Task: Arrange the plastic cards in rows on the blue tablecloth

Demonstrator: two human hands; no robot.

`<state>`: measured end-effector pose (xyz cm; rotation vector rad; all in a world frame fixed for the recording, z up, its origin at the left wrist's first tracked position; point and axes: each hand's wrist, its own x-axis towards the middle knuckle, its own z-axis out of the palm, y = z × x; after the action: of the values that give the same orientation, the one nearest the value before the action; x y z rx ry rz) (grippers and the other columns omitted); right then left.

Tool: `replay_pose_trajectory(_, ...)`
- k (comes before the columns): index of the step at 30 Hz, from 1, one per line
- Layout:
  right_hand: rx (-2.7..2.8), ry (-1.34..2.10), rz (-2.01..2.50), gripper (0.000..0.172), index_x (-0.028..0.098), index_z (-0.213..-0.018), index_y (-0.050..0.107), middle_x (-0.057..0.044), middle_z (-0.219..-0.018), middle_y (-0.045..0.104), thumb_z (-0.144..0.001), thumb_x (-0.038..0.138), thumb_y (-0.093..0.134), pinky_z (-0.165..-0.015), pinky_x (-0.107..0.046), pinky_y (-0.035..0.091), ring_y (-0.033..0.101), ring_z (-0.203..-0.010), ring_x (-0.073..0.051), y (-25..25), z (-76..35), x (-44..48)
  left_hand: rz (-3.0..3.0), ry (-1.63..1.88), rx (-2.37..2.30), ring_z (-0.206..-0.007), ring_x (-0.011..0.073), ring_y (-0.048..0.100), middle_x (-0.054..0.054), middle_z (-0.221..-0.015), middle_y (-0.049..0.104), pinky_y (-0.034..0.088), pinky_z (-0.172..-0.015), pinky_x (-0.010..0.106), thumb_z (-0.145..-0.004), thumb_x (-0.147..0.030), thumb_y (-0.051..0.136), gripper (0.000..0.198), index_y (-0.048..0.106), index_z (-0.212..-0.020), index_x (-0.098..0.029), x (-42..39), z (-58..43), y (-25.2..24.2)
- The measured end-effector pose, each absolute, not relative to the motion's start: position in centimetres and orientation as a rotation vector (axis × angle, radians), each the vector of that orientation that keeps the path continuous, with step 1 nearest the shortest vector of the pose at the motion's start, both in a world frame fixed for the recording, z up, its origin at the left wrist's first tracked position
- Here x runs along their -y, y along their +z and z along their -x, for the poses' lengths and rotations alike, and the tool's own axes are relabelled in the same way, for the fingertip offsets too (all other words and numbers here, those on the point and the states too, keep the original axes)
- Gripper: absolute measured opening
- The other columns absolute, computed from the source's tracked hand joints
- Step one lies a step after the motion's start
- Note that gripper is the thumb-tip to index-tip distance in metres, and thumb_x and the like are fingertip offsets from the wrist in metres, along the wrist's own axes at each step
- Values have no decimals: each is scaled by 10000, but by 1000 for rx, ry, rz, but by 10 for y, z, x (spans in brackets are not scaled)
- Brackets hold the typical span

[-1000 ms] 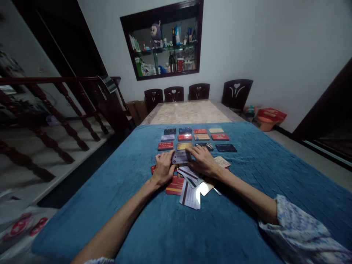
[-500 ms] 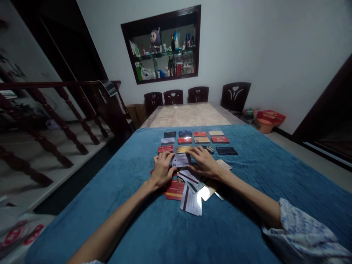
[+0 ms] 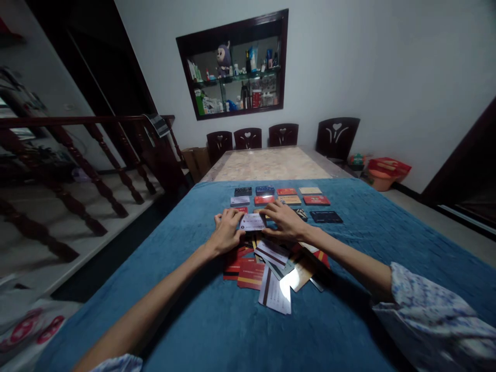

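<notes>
Between my two hands is a pale lilac card (image 3: 252, 222), gripped at its left end by the fingers and thumb of my left hand (image 3: 226, 231) and at its right end by my right hand (image 3: 285, 221). Just beyond it, partly covered, lie a red card (image 3: 242, 210) and a gold card. Below my hands spreads a loose heap of cards: a red card (image 3: 251, 274), a white card with a dark stripe (image 3: 274, 292), and an orange-gold card (image 3: 301, 275). A black card (image 3: 326, 217) lies right of my right hand.
Rows of card stacks, such as a red one (image 3: 316, 200) and a dark blue one (image 3: 265, 190), lie farther off on the blue cloth (image 3: 186, 310). Beyond it the table (image 3: 267, 164) shows a beige top. Chairs (image 3: 338, 137) stand around the far end; a wooden railing (image 3: 77, 121) runs left.
The pale card, held in both hands, has moved slightly left and away from the middle of the heap, showing more of the loose cards. The whole view has shifted a little.
</notes>
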<state>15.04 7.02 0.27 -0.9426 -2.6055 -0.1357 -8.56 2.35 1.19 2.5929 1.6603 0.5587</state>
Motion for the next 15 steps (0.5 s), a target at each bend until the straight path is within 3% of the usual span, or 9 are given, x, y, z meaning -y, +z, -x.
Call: replay_pose_trajectory(15, 2770, -175, 1235, 383, 205, -1127, 627, -133, -1170, 615, -849, 467, 623, -826, -386, 395, 466, -1114, -305, 46, -111, -110, -2491, 333, -1823, -1185, 283, 463, 111, -1250, 533, 413, -967, 449, -816, -178, 602, 415, 560, -1228, -207, -78, 101, 33)
